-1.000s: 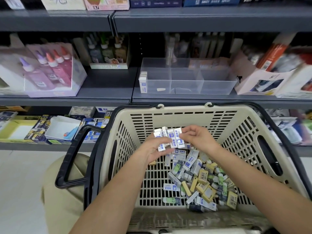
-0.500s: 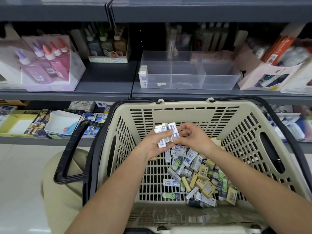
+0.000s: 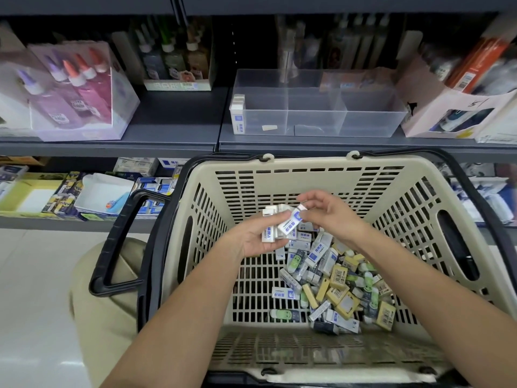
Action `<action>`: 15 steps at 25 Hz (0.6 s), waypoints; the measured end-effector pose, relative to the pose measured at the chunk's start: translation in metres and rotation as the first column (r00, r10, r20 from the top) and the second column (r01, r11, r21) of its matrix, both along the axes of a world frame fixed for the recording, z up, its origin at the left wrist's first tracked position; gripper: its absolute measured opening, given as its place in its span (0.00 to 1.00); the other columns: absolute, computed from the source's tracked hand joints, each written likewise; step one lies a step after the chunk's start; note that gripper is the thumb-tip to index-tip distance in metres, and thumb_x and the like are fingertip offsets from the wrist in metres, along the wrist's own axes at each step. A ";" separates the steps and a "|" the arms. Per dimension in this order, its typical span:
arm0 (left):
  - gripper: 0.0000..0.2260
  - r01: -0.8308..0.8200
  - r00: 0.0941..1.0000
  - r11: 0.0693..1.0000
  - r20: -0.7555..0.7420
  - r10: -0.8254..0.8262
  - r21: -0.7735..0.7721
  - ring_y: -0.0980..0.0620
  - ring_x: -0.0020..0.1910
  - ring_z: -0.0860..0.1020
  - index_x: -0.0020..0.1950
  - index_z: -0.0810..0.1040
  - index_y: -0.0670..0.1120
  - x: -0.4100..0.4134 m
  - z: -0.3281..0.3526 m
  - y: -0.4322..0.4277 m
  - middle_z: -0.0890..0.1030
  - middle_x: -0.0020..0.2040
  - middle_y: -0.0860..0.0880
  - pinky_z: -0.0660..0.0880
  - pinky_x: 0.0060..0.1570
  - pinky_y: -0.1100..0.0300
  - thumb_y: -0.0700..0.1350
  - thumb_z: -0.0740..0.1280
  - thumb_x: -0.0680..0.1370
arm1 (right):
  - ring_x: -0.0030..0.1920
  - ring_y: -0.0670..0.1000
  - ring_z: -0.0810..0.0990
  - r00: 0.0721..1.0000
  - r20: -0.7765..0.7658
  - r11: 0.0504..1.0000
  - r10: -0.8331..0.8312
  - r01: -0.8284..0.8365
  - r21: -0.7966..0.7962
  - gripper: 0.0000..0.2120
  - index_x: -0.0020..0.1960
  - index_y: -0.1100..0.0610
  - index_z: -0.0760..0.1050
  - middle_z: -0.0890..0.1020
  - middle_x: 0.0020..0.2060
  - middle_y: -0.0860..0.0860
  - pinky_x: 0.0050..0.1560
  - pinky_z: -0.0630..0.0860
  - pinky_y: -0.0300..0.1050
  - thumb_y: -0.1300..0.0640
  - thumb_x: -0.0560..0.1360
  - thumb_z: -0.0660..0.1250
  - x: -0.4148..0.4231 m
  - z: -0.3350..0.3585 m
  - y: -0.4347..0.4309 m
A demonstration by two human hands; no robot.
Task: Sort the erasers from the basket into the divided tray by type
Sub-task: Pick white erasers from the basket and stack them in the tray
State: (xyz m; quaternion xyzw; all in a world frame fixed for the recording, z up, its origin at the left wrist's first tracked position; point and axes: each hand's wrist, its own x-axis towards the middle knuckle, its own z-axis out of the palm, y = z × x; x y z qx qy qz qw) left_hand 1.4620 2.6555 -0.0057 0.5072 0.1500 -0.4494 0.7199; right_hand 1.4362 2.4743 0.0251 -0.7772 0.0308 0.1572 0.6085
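The person's left hand (image 3: 258,238) is raised over the beige basket (image 3: 307,170), its fingers curled around a bundle of white-and-blue erasers (image 3: 272,224) that stand on end in the palm. The right hand (image 3: 331,214) is just beside it, with thumb and forefinger pinching 1 tilted eraser (image 3: 292,223) at its upper end. That eraser leans against the right side of the bundle. Both hands are above the basket's floor, near its far wall.

Below them, the loose pile of erasers (image 3: 330,281) lies on the slotted floor toward the right and near side of the basket. It is a mix of white-and-blue ones, yellow ones (image 3: 339,278) and pale green ones (image 3: 285,315). The basket's black handle (image 3: 117,247) hangs folded down on the left side.

The clear divided tray (image 3: 372,114) sits on the grey shelf (image 3: 173,119) directly beyond the basket. A short row of white-and-blue erasers (image 3: 237,116) stands upright against the left wall of its leftmost compartment. The contents of the other compartments are hard to make out through the clear plastic. Farther left on the same shelf stands a display box of glue bottles (image 3: 70,93) with coloured caps.
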 end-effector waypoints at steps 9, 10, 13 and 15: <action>0.21 -0.252 0.967 0.955 0.009 0.253 0.154 0.49 0.43 0.81 0.53 0.76 0.43 0.005 -0.017 0.019 0.83 0.43 0.44 0.79 0.34 0.59 0.38 0.77 0.63 | 0.42 0.45 0.78 0.998 0.057 0.882 -0.007 0.033 -0.470 0.05 0.47 0.56 0.79 0.82 0.46 0.49 0.46 0.75 0.38 0.58 0.76 0.65 0.015 -0.038 -0.005; 0.18 -0.306 0.951 0.936 0.021 0.308 0.176 0.48 0.43 0.81 0.53 0.76 0.43 0.005 -0.022 0.023 0.82 0.44 0.44 0.79 0.34 0.59 0.37 0.76 0.66 | 0.43 0.47 0.79 0.997 0.036 0.823 0.063 -0.031 -0.567 0.06 0.48 0.57 0.80 0.83 0.47 0.50 0.44 0.75 0.37 0.59 0.76 0.64 0.017 -0.046 -0.005; 0.14 -0.378 0.924 0.903 0.028 0.381 0.205 0.48 0.42 0.81 0.52 0.76 0.45 0.004 -0.034 0.029 0.82 0.45 0.44 0.80 0.36 0.58 0.37 0.74 0.69 | 0.48 0.51 0.80 0.958 -0.072 0.632 0.279 -0.239 -0.737 0.10 0.56 0.57 0.78 0.82 0.51 0.52 0.47 0.76 0.42 0.57 0.75 0.65 0.019 -0.072 0.015; 0.15 -0.379 0.923 0.903 0.021 0.383 0.200 0.49 0.40 0.80 0.55 0.77 0.44 0.003 -0.038 0.030 0.82 0.44 0.44 0.80 0.33 0.59 0.37 0.73 0.70 | 0.52 0.53 0.78 0.914 -0.195 0.489 0.356 -0.360 -0.794 0.19 0.62 0.57 0.72 0.78 0.55 0.54 0.51 0.77 0.48 0.52 0.73 0.67 0.017 -0.091 0.033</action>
